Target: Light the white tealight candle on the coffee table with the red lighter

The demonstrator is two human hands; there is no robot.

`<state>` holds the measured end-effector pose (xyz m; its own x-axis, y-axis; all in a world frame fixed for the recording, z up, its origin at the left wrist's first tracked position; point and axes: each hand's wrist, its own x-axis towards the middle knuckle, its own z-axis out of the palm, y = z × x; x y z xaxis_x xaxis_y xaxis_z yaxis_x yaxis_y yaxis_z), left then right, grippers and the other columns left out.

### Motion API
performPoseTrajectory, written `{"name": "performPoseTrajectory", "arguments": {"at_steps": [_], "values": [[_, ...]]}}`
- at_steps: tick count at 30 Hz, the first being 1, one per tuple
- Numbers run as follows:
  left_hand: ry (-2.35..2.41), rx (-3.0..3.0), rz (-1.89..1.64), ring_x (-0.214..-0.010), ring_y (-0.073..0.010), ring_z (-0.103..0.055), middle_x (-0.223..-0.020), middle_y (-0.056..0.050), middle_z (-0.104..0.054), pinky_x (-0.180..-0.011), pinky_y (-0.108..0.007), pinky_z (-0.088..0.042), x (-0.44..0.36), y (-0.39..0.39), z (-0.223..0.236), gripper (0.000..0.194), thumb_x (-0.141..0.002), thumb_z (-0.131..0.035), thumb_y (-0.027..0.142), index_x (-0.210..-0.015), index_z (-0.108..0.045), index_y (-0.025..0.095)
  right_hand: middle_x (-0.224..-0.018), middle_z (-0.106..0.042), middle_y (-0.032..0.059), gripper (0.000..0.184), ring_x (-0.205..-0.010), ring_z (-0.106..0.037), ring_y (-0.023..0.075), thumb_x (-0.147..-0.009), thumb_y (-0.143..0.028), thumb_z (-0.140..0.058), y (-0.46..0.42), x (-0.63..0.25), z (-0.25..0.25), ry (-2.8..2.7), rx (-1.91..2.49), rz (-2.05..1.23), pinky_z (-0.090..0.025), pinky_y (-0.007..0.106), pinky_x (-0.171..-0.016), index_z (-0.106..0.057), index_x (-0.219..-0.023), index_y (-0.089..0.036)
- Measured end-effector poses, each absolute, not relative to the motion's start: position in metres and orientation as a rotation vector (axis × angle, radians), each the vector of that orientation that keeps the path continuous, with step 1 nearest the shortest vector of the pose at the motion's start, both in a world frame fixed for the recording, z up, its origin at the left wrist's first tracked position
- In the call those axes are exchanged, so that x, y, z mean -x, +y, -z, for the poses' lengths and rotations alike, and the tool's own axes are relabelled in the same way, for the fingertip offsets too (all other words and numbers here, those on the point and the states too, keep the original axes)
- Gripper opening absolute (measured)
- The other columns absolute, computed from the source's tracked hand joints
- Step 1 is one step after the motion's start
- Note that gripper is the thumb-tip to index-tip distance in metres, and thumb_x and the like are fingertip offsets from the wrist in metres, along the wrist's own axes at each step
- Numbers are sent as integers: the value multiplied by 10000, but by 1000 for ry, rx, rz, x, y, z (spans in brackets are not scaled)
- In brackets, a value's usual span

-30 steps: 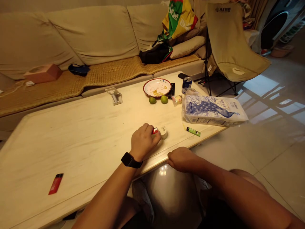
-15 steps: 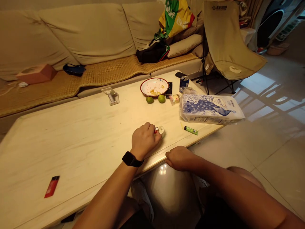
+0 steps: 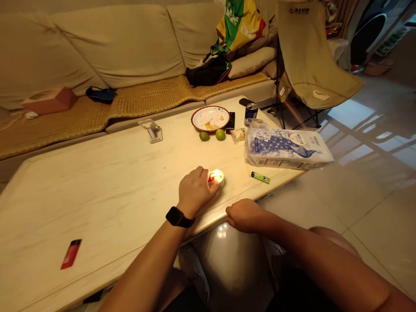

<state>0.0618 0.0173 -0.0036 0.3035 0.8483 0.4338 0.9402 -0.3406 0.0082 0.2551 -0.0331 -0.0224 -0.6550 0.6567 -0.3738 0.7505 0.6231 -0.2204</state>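
Observation:
My left hand, with a black watch on its wrist, is closed around a red lighter. A bright flame glows at the lighter's tip, right against a small round pale candle standing on the table. Glare hides whether the candle's wick burns. By the table's front edge, my right hand is curled into a fist with its fingers turned under; I cannot make out what, if anything, is in it. A green lighter lies to the right of the candle. Far to the left lies another red lighter.
On the pale table are a plate with scraps, two green limes, a can, a large tissue pack and a white stand. Behind runs a sofa; a folding chair stands at right.
A flame has appeared at the lighter in my left hand, lighting up the candle's top. Both hands have stayed nearly in place, while the view has shifted slightly.

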Motion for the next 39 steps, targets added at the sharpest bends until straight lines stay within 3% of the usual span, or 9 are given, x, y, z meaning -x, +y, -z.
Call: {"name": "performPoseTrajectory", "arguments": {"at_steps": [11, 39], "values": [[-1652, 2285, 786, -715, -180, -560, -777, -46, -605, -616, -311, -401, -36, 9, 2, 267, -920, -569, 424, -793, -595, 190, -968, -779, 140, 371, -919, -733, 294, -992, -419, -488, -32, -254, 23, 2591, -1162, 537, -507, 348, -745, -738, -1049, -150], [-1770, 2264, 697, -704, -190, -556, -769, -37, -588, -619, -319, -388, -19, 6, 9, 280, -934, -539, 449, -781, -566, 215, -990, -774, 140, 381, -936, -731, 297, -1012, -407, -454, -33, -254, 25, 2589, -1133, 513, -508, 358, -759, -730, -1056, -147]]}}
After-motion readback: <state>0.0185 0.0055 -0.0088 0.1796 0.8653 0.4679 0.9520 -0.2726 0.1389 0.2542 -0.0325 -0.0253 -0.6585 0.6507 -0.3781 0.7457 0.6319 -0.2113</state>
